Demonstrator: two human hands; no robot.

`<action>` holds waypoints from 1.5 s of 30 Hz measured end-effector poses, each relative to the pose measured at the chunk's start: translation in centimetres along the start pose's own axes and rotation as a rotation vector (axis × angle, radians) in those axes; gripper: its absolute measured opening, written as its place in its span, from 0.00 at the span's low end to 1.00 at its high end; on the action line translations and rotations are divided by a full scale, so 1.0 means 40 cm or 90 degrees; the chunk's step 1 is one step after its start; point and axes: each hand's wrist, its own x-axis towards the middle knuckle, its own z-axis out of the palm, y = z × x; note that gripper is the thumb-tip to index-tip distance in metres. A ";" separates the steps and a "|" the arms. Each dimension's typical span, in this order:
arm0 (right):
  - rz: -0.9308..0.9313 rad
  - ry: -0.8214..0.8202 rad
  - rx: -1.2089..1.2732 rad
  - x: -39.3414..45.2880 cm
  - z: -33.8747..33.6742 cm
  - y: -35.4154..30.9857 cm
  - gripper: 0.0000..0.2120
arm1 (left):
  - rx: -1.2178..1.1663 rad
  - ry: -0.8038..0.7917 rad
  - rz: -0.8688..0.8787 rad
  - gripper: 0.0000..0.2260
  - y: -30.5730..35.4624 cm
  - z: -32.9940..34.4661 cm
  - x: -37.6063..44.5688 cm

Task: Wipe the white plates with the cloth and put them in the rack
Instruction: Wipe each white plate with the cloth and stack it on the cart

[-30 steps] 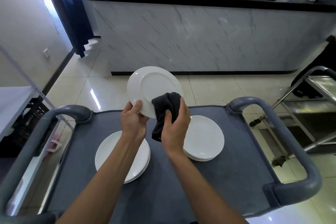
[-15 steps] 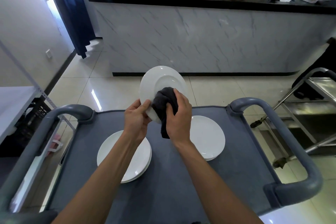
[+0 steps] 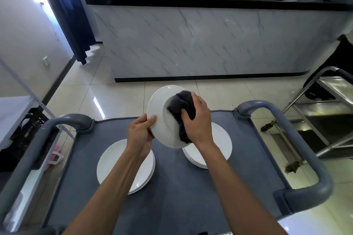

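- The left hand point(image 3: 140, 133) is holding a plate point(image 3: 162, 120) up by its rim, above the cart point(image 3: 172, 196).
- The right hand point(image 3: 196, 118) is gripping the cloth point(image 3: 181, 107) and rubbing the plate.
- Next, I think, comes putting it in the rack, which is not showing.

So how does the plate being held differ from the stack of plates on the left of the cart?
The held plate is a single plate, tilted up off the cart in the left hand, with the dark cloth pressed on it by the right hand. The left stack is several plates lying flat on the grey cart top, partly hidden by the left forearm. Both are round and white.
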 end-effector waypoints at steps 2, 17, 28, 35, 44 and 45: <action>0.052 -0.013 0.038 -0.019 -0.011 0.022 0.30 | 0.011 0.002 -0.002 0.08 -0.013 0.002 -0.001; 0.181 0.062 0.115 -0.065 -0.153 0.138 0.27 | 0.367 -0.029 0.180 0.07 -0.062 0.084 0.021; 0.195 0.176 0.121 -0.097 -0.309 0.198 0.26 | 0.832 -0.264 0.530 0.08 -0.172 0.156 0.047; 0.220 0.179 0.103 -0.125 -0.365 0.246 0.27 | 0.944 -0.294 0.668 0.12 -0.267 0.179 0.033; 0.224 0.112 0.085 -0.150 -0.372 0.311 0.26 | 1.017 -0.391 0.754 0.13 -0.371 0.170 0.035; 0.223 0.103 0.088 -0.152 -0.371 0.314 0.26 | 1.018 -0.401 0.775 0.13 -0.380 0.172 0.029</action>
